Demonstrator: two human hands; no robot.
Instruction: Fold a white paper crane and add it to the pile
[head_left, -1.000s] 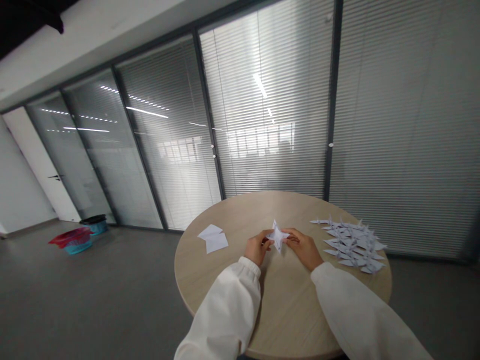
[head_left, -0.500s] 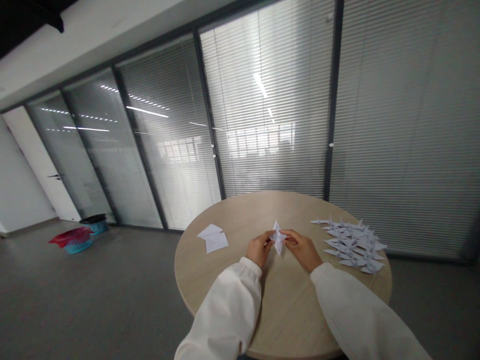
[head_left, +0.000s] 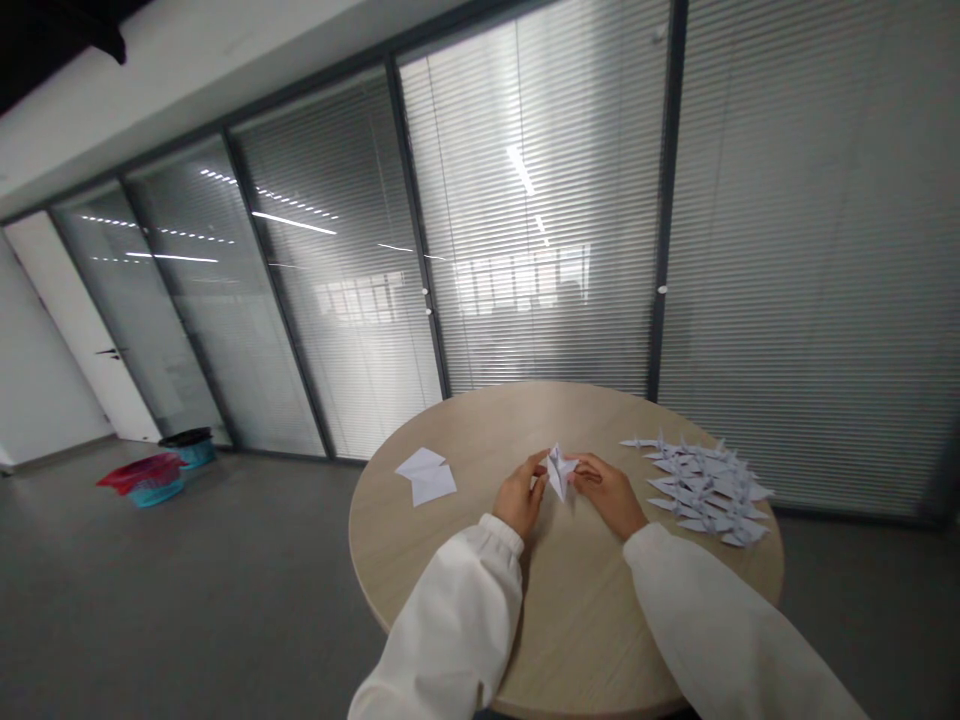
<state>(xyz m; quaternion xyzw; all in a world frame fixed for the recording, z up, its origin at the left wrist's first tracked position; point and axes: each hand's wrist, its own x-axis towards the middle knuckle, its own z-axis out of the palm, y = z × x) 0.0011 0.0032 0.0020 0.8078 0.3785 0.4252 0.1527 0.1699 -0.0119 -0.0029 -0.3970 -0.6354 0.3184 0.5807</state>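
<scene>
A small folded white paper figure point(head_left: 559, 470) is held just above the round wooden table point(head_left: 480, 440), between both hands. My left hand point(head_left: 520, 497) pinches its left side with thumb and fingers. On its right side my right hand point(head_left: 611, 492) grips it with the fingers closed. Both arms wear white sleeves. The paper stands upright with a point at the top.
Several finished white paper cranes point(head_left: 701, 485) lie in a cluster at the table's right side. Two flat white paper sheets point(head_left: 426, 476) rest at its left. Glass walls with blinds stand behind. Red and teal baskets point(head_left: 150, 478) sit on the grey floor far left.
The paper figure's spread side flaps have been folded inward, so it looks narrower now. Both hands stay at about the same place.
</scene>
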